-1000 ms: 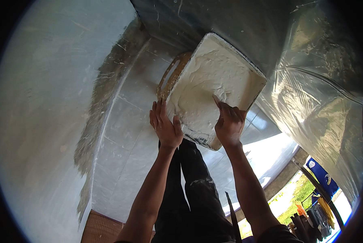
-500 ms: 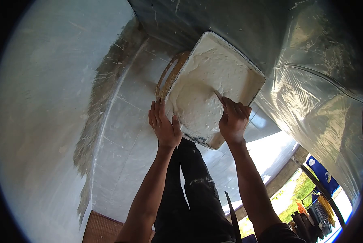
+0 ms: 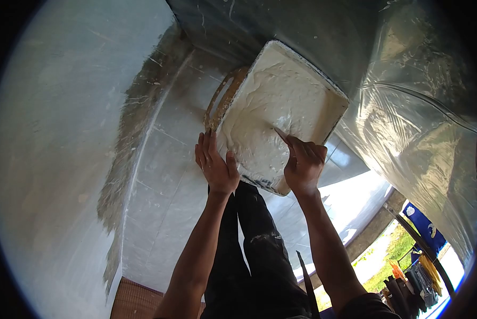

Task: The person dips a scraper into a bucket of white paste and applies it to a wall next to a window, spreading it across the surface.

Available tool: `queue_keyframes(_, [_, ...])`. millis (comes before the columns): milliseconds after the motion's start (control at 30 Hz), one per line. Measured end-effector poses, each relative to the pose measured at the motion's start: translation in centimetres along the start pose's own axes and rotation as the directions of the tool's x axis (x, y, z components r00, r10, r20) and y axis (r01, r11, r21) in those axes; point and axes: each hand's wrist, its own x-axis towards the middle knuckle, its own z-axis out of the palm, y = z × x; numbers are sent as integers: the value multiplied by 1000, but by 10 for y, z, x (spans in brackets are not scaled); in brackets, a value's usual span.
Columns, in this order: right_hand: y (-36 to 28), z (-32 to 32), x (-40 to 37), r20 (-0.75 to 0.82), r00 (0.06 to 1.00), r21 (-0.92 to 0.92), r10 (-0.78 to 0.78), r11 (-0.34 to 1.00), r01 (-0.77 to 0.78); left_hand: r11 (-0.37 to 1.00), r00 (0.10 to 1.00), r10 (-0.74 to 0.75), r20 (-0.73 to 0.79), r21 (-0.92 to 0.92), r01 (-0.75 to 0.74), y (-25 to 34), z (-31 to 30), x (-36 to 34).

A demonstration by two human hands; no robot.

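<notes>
A rectangular tub of off-white, plaster-like paste is tilted in front of me, its rim smeared and dark at the near corner. My left hand holds the tub's near left side, fingers along the outer wall and thumb at the rim. In my right hand is a putty knife, its narrow blade tip at the surface of the paste. The fist hides the handle. Ridges and swirls mark the paste around the blade.
A brown, paste-smeared slotted piece sits beside the tub's left side. A pale wall with a rough grey strip rises at left. Plastic sheeting hangs at right. Tiled floor lies below; several hanging items are at lower right.
My right hand and the putty knife have moved slightly left and toward me through the paste. My left hand and the tub stay in place.
</notes>
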Motion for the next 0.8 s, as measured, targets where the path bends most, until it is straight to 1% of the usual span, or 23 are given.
queue_keyframes(33, [-4, -2, 3, -92, 996, -5, 17, 1000, -17, 1000, 1000, -5, -1, 5, 5, -1, 0, -1])
queue_keyframes(67, [-4, 5, -5, -93, 995, -18, 36, 999, -37, 1000, 1000, -12, -8, 10, 12, -1, 0, -2])
queue_keyframes(100, [-1, 18, -23, 45, 998, -42, 53, 998, -51, 1000, 1000, -14, -17, 12, 14, -1, 3, -1])
queue_keyframes(167, [-6, 36, -40, 10, 998, -67, -69, 995, 69, 1000, 1000, -7, -26, -2, 7, 0, 3, -1])
queue_keyframes(200, [0, 31, -41, 45, 997, -41, -59, 997, 61, 1000, 1000, -3, -31, -9, 3, -1, 3, -1])
queue_keyframes(233, [0, 21, -33, 46, 997, -38, -58, 998, 59, 1000, 1000, -3, -29, -6, 3, -2, 3, 0])
queue_keyframes(300, [7, 5, -12, -16, 1000, -35, 21, 999, -22, 1000, 1000, -9, -15, -3, 9, -3, 3, -2])
queue_keyframes(333, [19, 8, -14, -13, 999, -84, 39, 996, -40, 1000, 1000, -11, -13, -4, 11, -3, 2, -2])
queue_keyframes(433, [16, 27, -32, 6, 999, -134, 37, 990, -36, 1000, 1000, 4, -9, -10, -4, 0, 2, 2])
queue_keyframes(500, [11, 21, -38, 21, 999, -101, 50, 994, -48, 1000, 1000, -5, 1, -2, 5, 1, -1, 1])
queue_keyframes(567, [16, 6, -28, -14, 991, -38, 131, 991, -132, 1000, 1000, 0, -8, -12, 0, 1, 1, 0])
queue_keyframes(600, [19, 6, -26, -69, 983, -74, 172, 981, -177, 1000, 1000, -5, -18, -18, 5, 0, 1, 0])
queue_keyframes(633, [18, 11, -31, -63, 983, -71, 174, 981, -178, 1000, 1000, -10, -15, -13, 10, -1, 1, -2])
queue_keyframes(700, [15, 27, -48, -9, 984, -146, 181, 973, -180, 1000, 1000, 1, -26, -15, -1, -1, 3, -1])
queue_keyframes(733, [4, 29, -49, 7, 988, -124, 155, 980, -153, 1000, 1000, 5, -28, -18, -5, 0, 4, 2])
queue_keyframes(767, [4, 25, -45, 6, 987, -124, 158, 980, -156, 1000, 1000, 4, -17, -8, -4, 0, 3, 2])
queue_keyframes(800, [6, 18, -40, 7, 985, -86, 175, 981, -173, 1000, 1000, -2, -2, 4, 2, 0, 1, 0])
